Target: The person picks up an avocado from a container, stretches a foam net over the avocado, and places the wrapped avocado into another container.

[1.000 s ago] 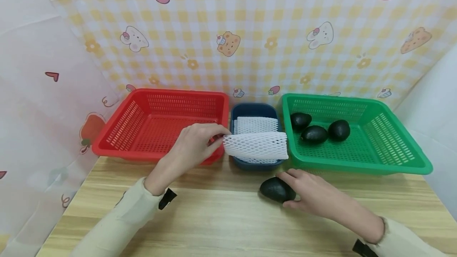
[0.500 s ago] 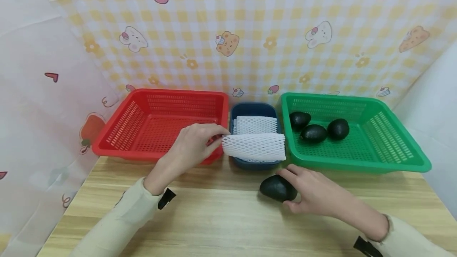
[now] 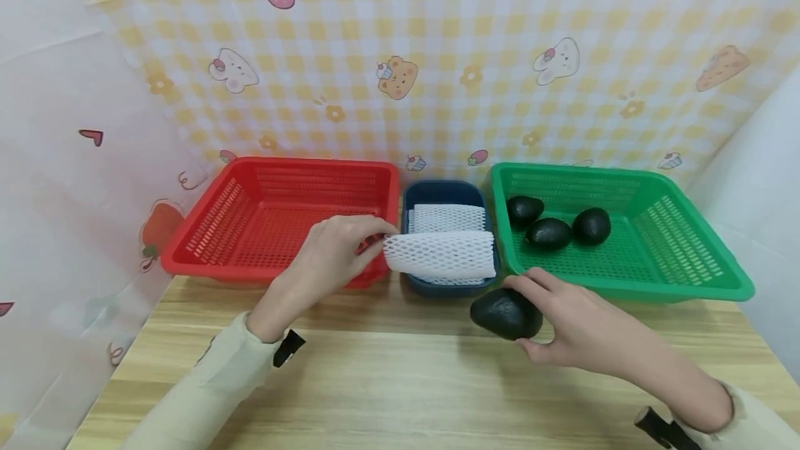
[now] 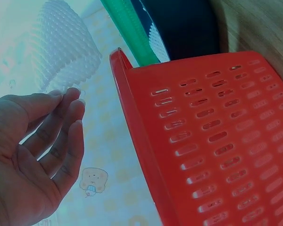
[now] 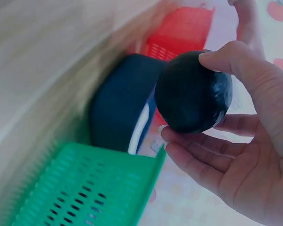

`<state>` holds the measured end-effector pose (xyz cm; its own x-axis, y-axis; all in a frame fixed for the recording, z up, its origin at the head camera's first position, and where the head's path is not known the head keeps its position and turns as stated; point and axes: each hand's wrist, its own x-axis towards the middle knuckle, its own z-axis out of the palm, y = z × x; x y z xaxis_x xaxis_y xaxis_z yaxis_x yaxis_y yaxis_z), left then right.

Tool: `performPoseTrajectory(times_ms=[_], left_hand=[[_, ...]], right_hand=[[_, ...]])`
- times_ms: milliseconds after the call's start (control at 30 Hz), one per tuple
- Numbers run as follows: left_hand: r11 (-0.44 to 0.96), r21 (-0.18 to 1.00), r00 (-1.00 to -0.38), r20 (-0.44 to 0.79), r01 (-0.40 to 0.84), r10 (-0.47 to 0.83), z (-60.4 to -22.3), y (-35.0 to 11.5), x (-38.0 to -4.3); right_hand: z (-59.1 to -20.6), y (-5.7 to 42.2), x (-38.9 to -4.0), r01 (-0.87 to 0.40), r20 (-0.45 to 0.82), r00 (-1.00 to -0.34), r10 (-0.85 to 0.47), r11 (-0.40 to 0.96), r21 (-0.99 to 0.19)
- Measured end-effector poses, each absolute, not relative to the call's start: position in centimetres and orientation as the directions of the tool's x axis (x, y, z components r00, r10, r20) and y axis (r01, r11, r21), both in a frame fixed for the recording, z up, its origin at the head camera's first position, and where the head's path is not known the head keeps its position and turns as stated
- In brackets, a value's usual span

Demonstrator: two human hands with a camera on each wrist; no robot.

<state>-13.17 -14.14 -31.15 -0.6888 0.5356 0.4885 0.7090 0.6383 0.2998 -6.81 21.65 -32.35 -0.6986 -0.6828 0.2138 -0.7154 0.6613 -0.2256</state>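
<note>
My left hand pinches one end of a white foam net sleeve between thumb and fingertips. The sleeve spans sideways over a dark blue bin, where more white foam nets lie. In the left wrist view, the pinched foam net shows its opening by the fingertips. My right hand grips a dark avocado above the table, in front of the blue bin. The right wrist view shows the thumb on top of this avocado and the fingers beneath it.
A red basket stands left of the blue bin, under my left hand. On the right, a green basket holds 3 avocados in its left part. A patterned cloth hangs behind the wooden table.
My right hand has lifted the avocado off the table and moved it slightly right and up. My left hand keeps pinching the foam net, shifted slightly left.
</note>
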Motion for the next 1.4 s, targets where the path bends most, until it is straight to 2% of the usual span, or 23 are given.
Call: performPoseTrajectory(times_ms=[300, 600, 1100, 1400], left_hand=[[0.645, 0.312, -0.701, 0.48, 0.698, 0.527, -31.1, -14.2, -13.2], [0.659, 0.309, -0.711, 0.476, 0.686, 0.517, -31.1, -14.3, -13.2], [0.659, 0.308, -0.709, 0.486, 0.686, 0.511, -31.0, -14.3, -13.3], [0.653, 0.303, -0.702, 0.487, 0.694, 0.52, -31.1, -14.1, -13.4]], right_hand=[[-31.0, 23.4, -7.8, -0.737, 0.321, -0.671, -0.669, 0.65, -0.186], [-30.6, 24.4, -9.0, -0.743, 0.364, -0.657, -0.66, 0.647, -0.168], [-30.0, 24.9, -10.5, -0.717, 0.384, -0.685, -0.62, 0.667, -0.201], [-30.0, 24.2, -10.7, -0.727, 0.378, -0.678, -0.63, 0.649, -0.222]])
